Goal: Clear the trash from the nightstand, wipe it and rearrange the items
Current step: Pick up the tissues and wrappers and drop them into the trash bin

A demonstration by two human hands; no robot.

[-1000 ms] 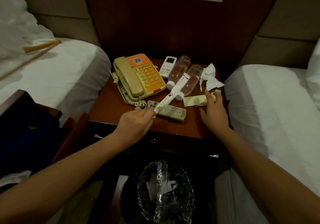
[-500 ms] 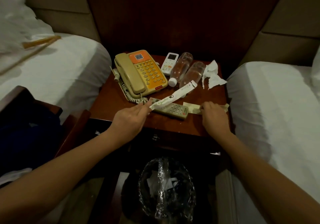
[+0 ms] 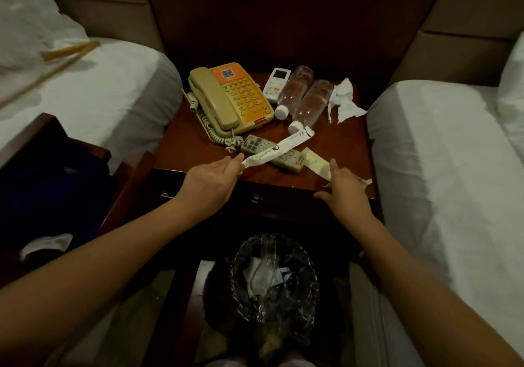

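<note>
Now left hand [image 3: 211, 178] pinching white wrapper [image 3: 276, 149]; right hand [image 3: 344, 189] on beige wrapper [image 3: 317, 164].

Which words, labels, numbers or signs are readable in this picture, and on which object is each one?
No text can be read with certainty.
White paper wrapper held by the left hand: green script and a dark logo, blurred.
Telephone: QR-style square and key numbers, too small.
Grey remote: red logo and key marks, too small.
White remote: screen and buttons, unreadable.
</note>
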